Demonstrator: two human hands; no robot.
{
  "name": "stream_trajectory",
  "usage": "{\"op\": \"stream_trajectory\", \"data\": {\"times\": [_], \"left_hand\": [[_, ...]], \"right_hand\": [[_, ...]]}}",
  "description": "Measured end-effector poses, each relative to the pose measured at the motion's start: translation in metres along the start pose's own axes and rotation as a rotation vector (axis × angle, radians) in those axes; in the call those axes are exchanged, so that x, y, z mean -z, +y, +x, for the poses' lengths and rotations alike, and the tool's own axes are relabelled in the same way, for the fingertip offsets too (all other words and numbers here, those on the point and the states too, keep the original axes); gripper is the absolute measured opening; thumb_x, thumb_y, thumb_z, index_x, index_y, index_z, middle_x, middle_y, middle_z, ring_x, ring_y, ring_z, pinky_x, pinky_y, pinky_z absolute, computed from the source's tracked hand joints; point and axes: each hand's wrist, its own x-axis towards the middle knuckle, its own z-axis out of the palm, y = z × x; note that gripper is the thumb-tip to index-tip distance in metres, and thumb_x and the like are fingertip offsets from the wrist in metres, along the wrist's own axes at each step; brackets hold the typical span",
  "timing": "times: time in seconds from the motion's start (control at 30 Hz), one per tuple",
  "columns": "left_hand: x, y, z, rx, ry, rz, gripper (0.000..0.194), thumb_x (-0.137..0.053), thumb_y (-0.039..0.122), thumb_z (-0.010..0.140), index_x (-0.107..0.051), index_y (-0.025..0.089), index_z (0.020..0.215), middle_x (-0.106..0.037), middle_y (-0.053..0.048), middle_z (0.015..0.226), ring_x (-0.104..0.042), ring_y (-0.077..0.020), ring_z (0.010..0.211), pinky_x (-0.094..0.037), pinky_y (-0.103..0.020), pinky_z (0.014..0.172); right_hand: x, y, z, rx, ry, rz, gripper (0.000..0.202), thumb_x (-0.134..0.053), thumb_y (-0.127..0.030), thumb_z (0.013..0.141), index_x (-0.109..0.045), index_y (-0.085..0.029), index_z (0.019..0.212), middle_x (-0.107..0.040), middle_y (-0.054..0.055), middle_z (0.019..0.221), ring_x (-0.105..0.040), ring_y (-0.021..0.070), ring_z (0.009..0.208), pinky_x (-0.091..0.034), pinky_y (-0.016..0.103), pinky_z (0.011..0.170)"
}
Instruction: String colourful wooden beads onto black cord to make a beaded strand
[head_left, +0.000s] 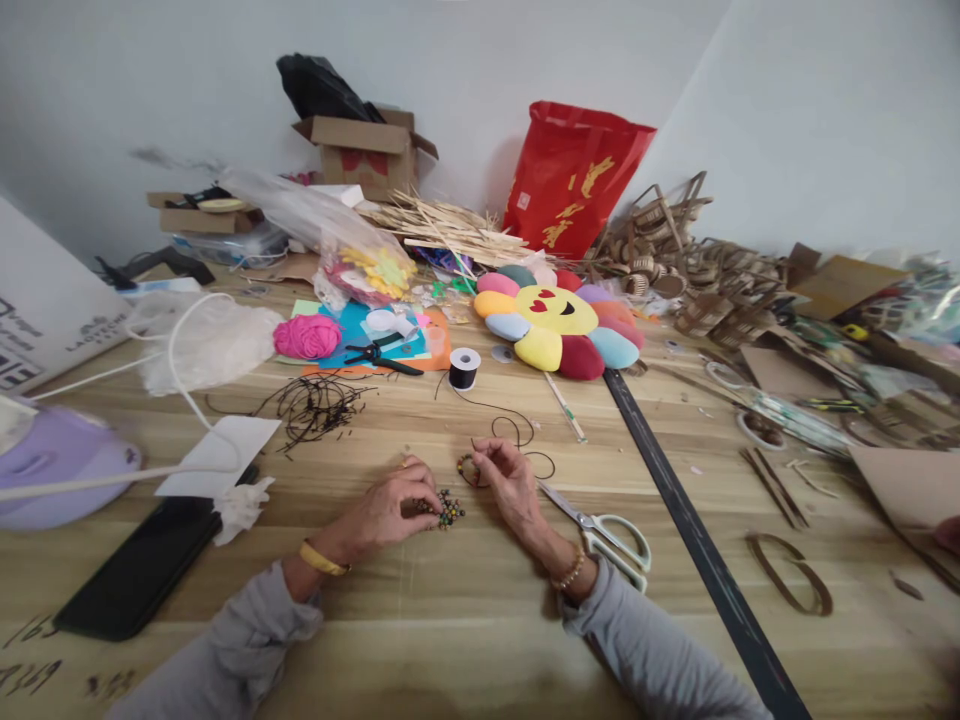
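Note:
My left hand (401, 500) rests at the left edge of a small pile of multicoloured beads (450, 510), thumb and fingers pinched at the beads; whether one is between the fingertips is hidden. To its right, my right hand (508, 480) is closed on a short curved string of beads (467, 467) on dark cord. Black cord (517, 410) loops over the table behind that hand, near a white spool of black cord (464, 369). Scissors (600, 530) with pale green handles lie partly open beside my right wrist.
A black phone (142, 560) and crumpled tissue (241, 508) lie left. Tangled black cord pieces (319, 405), pink yarn (307, 337) and pliers (382, 355) sit farther back. A flower cushion (559, 315) stands behind; a dark strip (690, 520) crosses the right. Another person's hand (948, 535) shows far right.

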Motion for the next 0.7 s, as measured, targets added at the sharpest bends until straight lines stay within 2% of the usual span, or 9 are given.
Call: {"op": "stream_trajectory", "data": {"times": [0.17,0.33,0.7], "left_hand": [[0.0,0.006,-0.001,-0.067,-0.059,0.052,0.006,-0.068,0.013,0.079,-0.071,0.018,0.078,-0.059,-0.004,0.081,-0.053,-0.0192,0.088,-0.043,-0.03,0.081],[-0.005,0.007,-0.003,-0.128,-0.049,0.137,0.007,-0.067,0.012,0.08,-0.07,0.017,0.077,-0.058,-0.005,0.082,-0.052,-0.0196,0.089,-0.043,-0.031,0.082],[-0.009,0.005,-0.004,-0.13,-0.032,0.235,0.009,-0.064,0.009,0.082,-0.07,0.016,0.079,-0.06,-0.005,0.081,-0.053,-0.0199,0.089,-0.043,-0.033,0.085]], "right_hand": [[0.001,-0.002,-0.001,-0.017,-0.026,-0.022,0.024,-0.068,-0.039,0.078,-0.06,-0.017,0.085,-0.06,0.001,0.073,-0.054,0.0116,0.063,-0.047,0.023,0.057],[0.0,-0.005,-0.002,-0.043,-0.035,-0.012,0.023,-0.068,-0.037,0.078,-0.06,-0.017,0.084,-0.059,0.0,0.07,-0.053,0.0105,0.06,-0.045,0.022,0.056],[0.0,-0.003,-0.003,-0.047,-0.052,-0.011,0.022,-0.067,-0.037,0.079,-0.06,-0.017,0.084,-0.058,0.0,0.071,-0.053,0.0105,0.061,-0.045,0.022,0.057]]}}
